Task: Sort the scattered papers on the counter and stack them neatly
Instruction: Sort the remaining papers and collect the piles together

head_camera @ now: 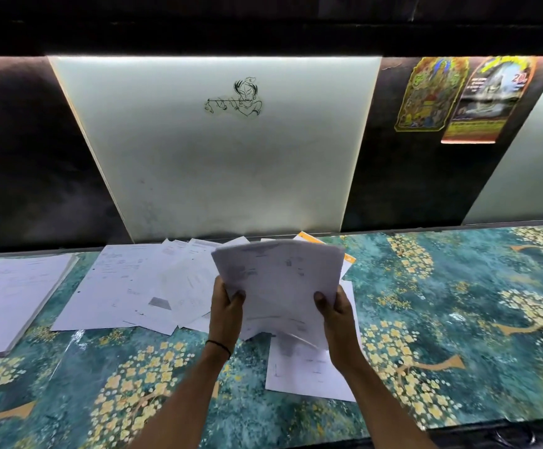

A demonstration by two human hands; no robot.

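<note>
Left grip (226, 306) and right grip (333, 311) each pinch bottom corner of held sheaf (280, 273), thumbs on top. Sheaf is raised off table (458, 319), likely for squaring edges. Loose papers (134, 286) fanned beneath. Neat stack (14, 293) far left.

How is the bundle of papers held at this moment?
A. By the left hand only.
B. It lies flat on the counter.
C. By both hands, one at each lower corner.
C: the left hand and the right hand each grip a lower corner of the bundle of papers, raised above the counter.
</note>
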